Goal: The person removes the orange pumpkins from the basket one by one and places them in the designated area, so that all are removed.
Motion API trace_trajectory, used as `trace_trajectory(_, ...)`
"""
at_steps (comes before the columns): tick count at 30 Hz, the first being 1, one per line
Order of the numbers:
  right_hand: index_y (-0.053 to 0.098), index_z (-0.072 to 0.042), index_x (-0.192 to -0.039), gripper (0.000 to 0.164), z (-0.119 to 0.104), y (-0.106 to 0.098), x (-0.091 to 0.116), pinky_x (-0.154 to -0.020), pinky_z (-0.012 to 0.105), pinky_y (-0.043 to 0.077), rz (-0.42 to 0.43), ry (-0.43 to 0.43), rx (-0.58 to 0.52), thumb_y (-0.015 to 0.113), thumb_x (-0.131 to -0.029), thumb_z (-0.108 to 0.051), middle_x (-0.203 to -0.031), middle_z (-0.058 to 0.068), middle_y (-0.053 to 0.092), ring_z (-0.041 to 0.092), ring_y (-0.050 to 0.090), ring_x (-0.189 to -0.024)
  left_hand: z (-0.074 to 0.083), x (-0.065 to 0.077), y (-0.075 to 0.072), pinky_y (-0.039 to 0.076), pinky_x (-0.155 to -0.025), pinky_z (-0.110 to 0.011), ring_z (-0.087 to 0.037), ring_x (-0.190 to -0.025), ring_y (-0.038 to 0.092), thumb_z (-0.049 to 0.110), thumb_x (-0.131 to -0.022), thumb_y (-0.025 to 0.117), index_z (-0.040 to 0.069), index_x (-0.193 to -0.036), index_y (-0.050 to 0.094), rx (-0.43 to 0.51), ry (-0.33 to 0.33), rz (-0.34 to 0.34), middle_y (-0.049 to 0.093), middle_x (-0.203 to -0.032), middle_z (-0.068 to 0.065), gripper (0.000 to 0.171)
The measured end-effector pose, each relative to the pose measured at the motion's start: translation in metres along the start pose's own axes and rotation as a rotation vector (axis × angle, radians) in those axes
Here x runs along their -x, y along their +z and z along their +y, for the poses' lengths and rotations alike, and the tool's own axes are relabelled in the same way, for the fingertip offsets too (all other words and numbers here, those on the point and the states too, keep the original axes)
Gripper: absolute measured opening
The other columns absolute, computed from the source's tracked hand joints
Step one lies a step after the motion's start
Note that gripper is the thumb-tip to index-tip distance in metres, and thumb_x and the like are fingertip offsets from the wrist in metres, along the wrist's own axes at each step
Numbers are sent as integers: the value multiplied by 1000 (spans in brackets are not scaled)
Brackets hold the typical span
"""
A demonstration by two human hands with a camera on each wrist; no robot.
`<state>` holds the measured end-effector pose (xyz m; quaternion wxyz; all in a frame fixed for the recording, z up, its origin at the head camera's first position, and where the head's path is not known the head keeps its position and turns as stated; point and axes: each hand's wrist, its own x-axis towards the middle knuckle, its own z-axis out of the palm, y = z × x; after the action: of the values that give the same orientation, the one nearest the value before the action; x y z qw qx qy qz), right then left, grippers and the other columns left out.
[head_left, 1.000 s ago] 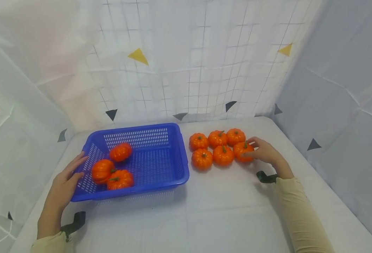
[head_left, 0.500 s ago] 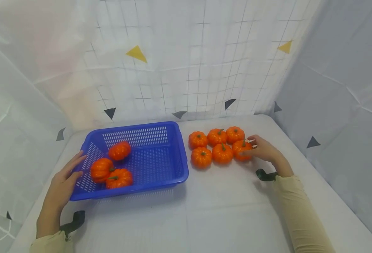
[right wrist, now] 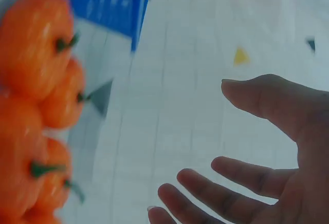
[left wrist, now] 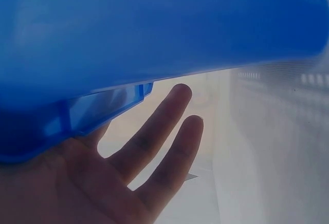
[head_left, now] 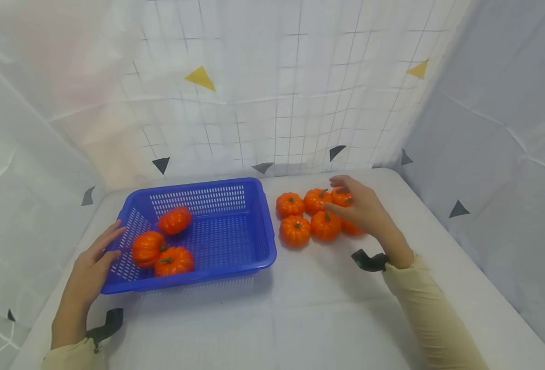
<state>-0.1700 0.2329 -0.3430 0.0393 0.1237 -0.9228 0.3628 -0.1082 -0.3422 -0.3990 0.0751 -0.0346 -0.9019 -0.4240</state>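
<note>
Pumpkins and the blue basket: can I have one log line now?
left grip: at blue basket; right grip: holding nothing, over table pumpkins; basket pumpkins: three; table pumpkins: six

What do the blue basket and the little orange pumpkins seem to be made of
The blue basket: probably molded plastic, smooth with a slight sheen, judging by its even color and regular slotting.
The orange pumpkins: glossy and seemingly artificial, perhaps plastic or lacquered foam; bright highlights on similar ribbed shapes hint at that, but looks alone don't settle it.
</note>
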Motion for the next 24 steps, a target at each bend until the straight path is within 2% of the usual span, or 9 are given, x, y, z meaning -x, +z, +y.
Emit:
trace_trajectory(6,58,-7,-142,58,-50,21,-11,-100,53,52,-71,-244,-2,80,-93,-29,-136,9,63,29,60,-122,1,-1,0,9,-109,-83,-47,-154,12,19,-111,42,9,-161,38,3,-4,-2,22,-170,-12,51)
trace_trajectory(17,57,-5,-143,59,-110,54,-42,-99,41,54,-256,-466,0,78,-94,-31,-135,7,63,24,59,-122,-5,1,2,8,-111,-82,-46,-154,12,19,-111,42,10,-162,38,-1,-10,-6,23,-170,-12,51)
trace_trajectory(24,57,-5,-143,58,-131,76,-65,-103,39,53,-370,-554,6,77,-95,-32,-139,8,62,21,60,-124,-3,0,0,9,-110,-82,-47,-154,13,18,-111,43,9,-161,40,-5,8,-2,23,-170,-12,51)
